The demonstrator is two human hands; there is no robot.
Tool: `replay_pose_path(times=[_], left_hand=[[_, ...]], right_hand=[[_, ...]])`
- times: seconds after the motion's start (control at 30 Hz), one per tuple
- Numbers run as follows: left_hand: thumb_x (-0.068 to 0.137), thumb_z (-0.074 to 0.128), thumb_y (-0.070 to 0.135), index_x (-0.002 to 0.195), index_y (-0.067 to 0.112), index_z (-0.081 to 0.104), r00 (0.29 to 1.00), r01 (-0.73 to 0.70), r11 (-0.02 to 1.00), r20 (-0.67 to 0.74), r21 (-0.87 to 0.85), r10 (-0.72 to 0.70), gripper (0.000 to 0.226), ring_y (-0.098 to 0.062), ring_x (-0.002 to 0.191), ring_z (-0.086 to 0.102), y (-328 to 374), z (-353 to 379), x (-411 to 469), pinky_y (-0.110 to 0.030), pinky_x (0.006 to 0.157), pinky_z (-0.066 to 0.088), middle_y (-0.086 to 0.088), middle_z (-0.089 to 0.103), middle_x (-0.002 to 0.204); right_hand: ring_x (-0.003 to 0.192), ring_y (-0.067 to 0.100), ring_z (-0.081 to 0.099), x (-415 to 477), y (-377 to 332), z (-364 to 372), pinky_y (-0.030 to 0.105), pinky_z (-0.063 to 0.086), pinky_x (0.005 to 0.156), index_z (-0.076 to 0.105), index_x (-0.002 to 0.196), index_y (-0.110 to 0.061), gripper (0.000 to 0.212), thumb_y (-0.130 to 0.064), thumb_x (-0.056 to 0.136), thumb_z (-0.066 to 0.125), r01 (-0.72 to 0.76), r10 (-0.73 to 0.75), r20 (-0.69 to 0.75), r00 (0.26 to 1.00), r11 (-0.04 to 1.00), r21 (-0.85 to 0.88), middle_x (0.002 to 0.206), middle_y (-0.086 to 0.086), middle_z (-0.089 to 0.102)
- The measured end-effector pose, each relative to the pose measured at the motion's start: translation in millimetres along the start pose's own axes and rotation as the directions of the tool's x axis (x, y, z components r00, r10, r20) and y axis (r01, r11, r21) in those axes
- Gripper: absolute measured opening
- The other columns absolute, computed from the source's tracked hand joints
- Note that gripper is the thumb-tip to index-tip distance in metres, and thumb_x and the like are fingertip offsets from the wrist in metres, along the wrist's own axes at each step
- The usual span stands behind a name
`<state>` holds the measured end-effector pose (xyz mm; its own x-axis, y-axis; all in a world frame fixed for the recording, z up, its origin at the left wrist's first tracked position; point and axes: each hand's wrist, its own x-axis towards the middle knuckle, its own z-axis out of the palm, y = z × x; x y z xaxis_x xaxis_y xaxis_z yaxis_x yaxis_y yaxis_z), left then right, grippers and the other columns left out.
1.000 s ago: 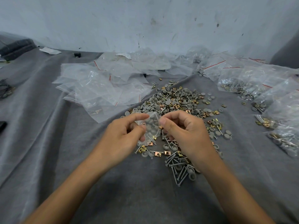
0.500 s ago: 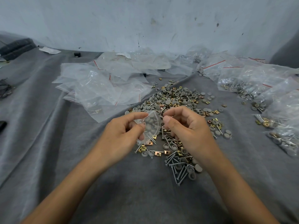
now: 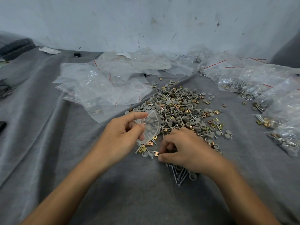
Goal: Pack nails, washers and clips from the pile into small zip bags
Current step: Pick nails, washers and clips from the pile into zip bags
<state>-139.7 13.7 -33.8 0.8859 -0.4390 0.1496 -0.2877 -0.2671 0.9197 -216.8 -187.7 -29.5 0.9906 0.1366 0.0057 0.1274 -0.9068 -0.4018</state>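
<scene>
**Head view — sole entry.**

Item in hand: small zip bag, clear, pinched near its top between thumb and forefinger of the left hand, raised just above the near-left edge of the pile. Contents: several grey washers and what look like a few nails. Clips inside not discernible.

Right hand: lowered onto the near edge of the pile, fingers curled, tips at a brass clip lying on the grey cloth. Pinched or only touched, cannot tell.

Step judged: mid-fill, picking the next piece for the bag. Next move likely calls for a clean pinch of one small flat clip off soft cloth, a lift to the bag, and a bag mouth held spread by the left hand.

Surroundings:
- loose nails bunched just beside the right wrist
- empty zip bags stacked far-left of the pile
- filled bags ranged along the right
- pale scuffed wall behind
- small dark block near the wall, well apart

Obstructions: washers and nails crowding the clip, touching or nearly so — risk of dragging neighbours along. Folds in the cloth underneath.
</scene>
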Motion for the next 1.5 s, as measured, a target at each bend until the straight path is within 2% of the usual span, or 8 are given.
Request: replay_pose_path(times=[0.33,0.63,0.73,0.83,0.9,1.1,1.33,1.5], left_hand=[[0.084,0.057,0.037,0.108,0.048,0.067,1.0,0.007,1.0,-0.005,0.002,-0.007,0.029,-0.009,0.055,0.054,1.9,0.7,-1.6,-0.053,0.068,0.055,0.003,0.069,0.067],[0.085,0.055,0.036,0.111,0.048,0.066,1.0,0.005,1.0,0.011,-0.001,-0.005,0.03,-0.007,0.056,0.056,2.7,-1.5,-2.3,-0.049,0.068,0.056,0.004,0.07,0.068],[0.085,0.055,0.036,0.109,0.05,0.064,1.0,-0.01,1.0,0.018,0.003,0.01,0.029,-0.004,0.055,0.056,2.5,-0.7,-2.6,-0.037,0.065,0.052,0.005,0.069,0.068],[0.084,0.054,0.035,0.107,0.05,0.064,1.0,-0.008,1.0,0.015,0.004,0.008,0.028,-0.001,0.055,0.057,2.7,1.5,-2.3,-0.032,0.066,0.048,0.004,0.069,0.066],[0.084,0.054,0.035,0.107,0.05,0.064,1.0,-0.006,1.0,0.016,0.012,0.006,0.029,0.0,0.056,0.057,2.5,2.2,-2.0,-0.031,0.066,0.047,0.004,0.069,0.067],[0.084,0.055,0.036,0.107,0.049,0.065,1.0,-0.008,1.0,0.008,0.01,0.008,0.028,-0.003,0.053,0.056,2.3,1.0,-0.8,-0.037,0.064,0.051,0.005,0.069,0.066],[0.084,0.055,0.034,0.112,0.044,0.066,1.0,0.012,1.0,0.012,-0.027,-0.012,0.032,-0.01,0.054,0.056,4.3,-1.7,-1.3,-0.033,0.057,0.053,0.003,0.07,0.068],[0.084,0.056,0.033,0.109,0.041,0.069,0.999,0.026,0.997,-0.032,-0.078,-0.028,0.029,-0.007,0.053,0.052,6.2,-7.6,0.0,-0.018,0.048,0.044,0.004,0.068,0.065]], right_hand=[[0.09,0.013,0.048,3.3,4.2,8.4,0.039,0.039,0.091,0.069,0.097,-0.034,0.021,-0.048,0.1,0.054,0.004,-0.008,-0.057,0.998,0.997,-0.075,0.087,-0.013,0.056],[0.069,0.005,0.054,0.2,14.7,-8.4,0.022,0.037,0.06,0.063,0.083,-0.029,0.026,-0.049,0.097,0.056,0.031,0.117,-0.422,0.899,0.945,0.327,0.076,-0.012,0.058],[0.056,0.002,0.044,-0.9,8.7,-10.2,0.017,0.035,0.052,0.066,0.088,-0.026,0.022,-0.042,0.101,0.058,0.149,0.12,-0.422,0.899,0.821,0.551,0.064,-0.013,0.052],[0.058,0.007,0.046,0.2,-3.4,-5.6,0.033,0.04,0.05,0.069,0.088,-0.029,0.018,-0.043,0.098,0.061,0.206,0.098,-0.406,0.908,0.742,0.638,0.065,-0.009,0.052],[0.056,0.005,0.045,1.6,-9.9,-0.3,0.028,0.039,0.047,0.07,0.087,-0.028,0.018,-0.041,0.097,0.064,0.212,0.094,-0.399,0.912,0.725,0.655,0.062,-0.008,0.053],[0.053,0.006,0.049,3.5,-12.8,7.2,0.021,0.039,0.048,0.075,0.091,-0.024,0.02,-0.039,0.098,0.064,0.163,0.061,-0.323,0.944,0.766,0.622,0.068,0.012,0.063],[0.052,0.001,0.046,4.2,-2.4,3.3,0.018,0.037,0.048,0.069,0.085,-0.026,0.022,-0.039,0.1,0.061,0.145,0.148,-0.421,0.895,0.796,0.588,0.059,-0.01,0.055],[0.086,0.007,0.051,5.8,0.0,8.4,0.029,0.04,0.074,0.067,0.094,-0.036,0.016,-0.046,0.097,0.055,-0.019,0.064,-0.332,0.941,0.99,0.14,0.081,-0.02,0.057]])
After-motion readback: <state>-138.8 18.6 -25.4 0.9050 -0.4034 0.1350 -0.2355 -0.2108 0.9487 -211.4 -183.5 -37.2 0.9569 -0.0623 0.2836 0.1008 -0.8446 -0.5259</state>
